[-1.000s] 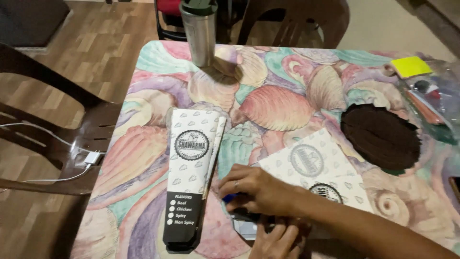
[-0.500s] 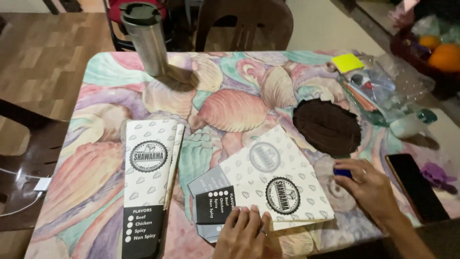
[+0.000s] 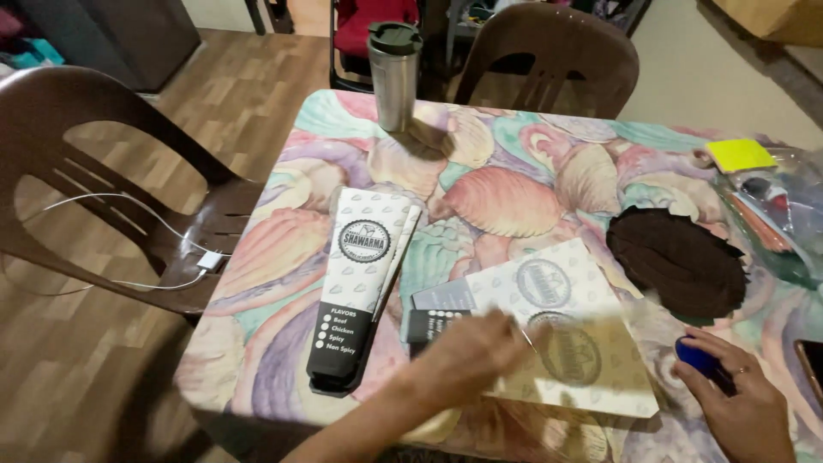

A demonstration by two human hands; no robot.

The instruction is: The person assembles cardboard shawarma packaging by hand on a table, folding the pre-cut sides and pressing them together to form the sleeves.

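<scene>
Left hand (image 3: 467, 356), blurred, low centre of frame, pressed flat on printed paper sleeves (image 3: 566, 330), fingers spread. Right hand (image 3: 741, 403), lower right, closed around small blue object (image 3: 696, 356). Left of centre, long white-and-black paper sleeve (image 3: 358, 279) flat on shell-patterned table (image 3: 506, 197). Right of centre, dark brown round mat (image 3: 677, 261). Upper right, yellow sticky pad (image 3: 740, 154). Top centre, steel tumbler (image 3: 394, 77) upright; brown chairs (image 3: 549, 60) beyond.

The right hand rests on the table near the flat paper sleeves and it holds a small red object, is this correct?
Not quite. In the head view, the small object in the right hand is blue, not red. The rest stands: the hand rests on the table near the flat paper sleeves.
</scene>
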